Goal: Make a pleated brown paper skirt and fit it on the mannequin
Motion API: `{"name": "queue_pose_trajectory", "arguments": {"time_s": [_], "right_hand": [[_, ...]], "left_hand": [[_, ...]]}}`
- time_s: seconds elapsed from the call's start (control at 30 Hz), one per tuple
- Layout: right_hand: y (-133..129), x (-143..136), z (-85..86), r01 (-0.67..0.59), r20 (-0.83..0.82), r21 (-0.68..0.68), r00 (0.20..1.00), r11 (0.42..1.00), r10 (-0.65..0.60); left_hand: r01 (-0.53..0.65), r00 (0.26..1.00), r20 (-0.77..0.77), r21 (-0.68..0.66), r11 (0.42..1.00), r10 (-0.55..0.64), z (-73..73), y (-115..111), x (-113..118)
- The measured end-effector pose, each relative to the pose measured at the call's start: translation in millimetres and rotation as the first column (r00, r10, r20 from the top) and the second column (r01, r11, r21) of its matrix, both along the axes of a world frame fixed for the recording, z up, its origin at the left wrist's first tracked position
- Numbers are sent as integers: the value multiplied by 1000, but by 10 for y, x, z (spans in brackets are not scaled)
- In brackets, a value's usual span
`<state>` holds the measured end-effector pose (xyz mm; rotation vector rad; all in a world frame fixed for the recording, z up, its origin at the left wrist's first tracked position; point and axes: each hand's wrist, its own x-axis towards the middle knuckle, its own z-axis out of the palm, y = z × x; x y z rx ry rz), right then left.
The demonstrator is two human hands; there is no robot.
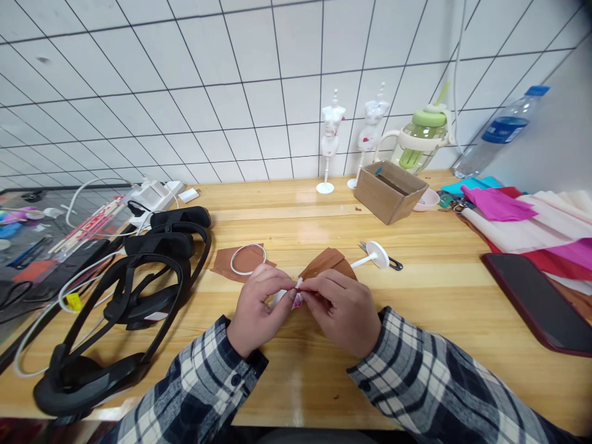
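A miniature dress form lies on its side between my hands, its white round base and stem pointing right. Brown cloth fans out around it, narrowing towards my fingertips. My left hand is closed, thumb and index finger pinching the form's white body, where a pink patch shows. Meeting it there, my right hand pinches the narrow end of the brown cloth. The fingers hide most of the form's torso. Just beyond my left hand, a metal ring rests on a flat brown cloth piece.
Small black-handled snips lie behind the base. Two upright dress forms, a cardboard box and a green-lidded jug stand near the wall. Black headsets with cables occupy the left; a tablet and coloured fabrics the right.
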<state>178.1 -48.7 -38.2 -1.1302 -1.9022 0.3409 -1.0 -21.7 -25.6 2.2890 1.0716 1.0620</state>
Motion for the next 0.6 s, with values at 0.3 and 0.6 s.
{"name": "queue_pose_trajectory", "arguments": {"time_s": [0.3, 0.6], "right_hand": [[3, 10, -13, 12, 2, 23, 1000, 1000, -12], [3, 12, -20, 4, 11, 56, 1000, 998, -4]], "left_hand": [[43, 999, -4, -14, 999, -43, 19, -3, -1], [59, 998, -4, -11, 998, -59, -1, 11, -11]]}}
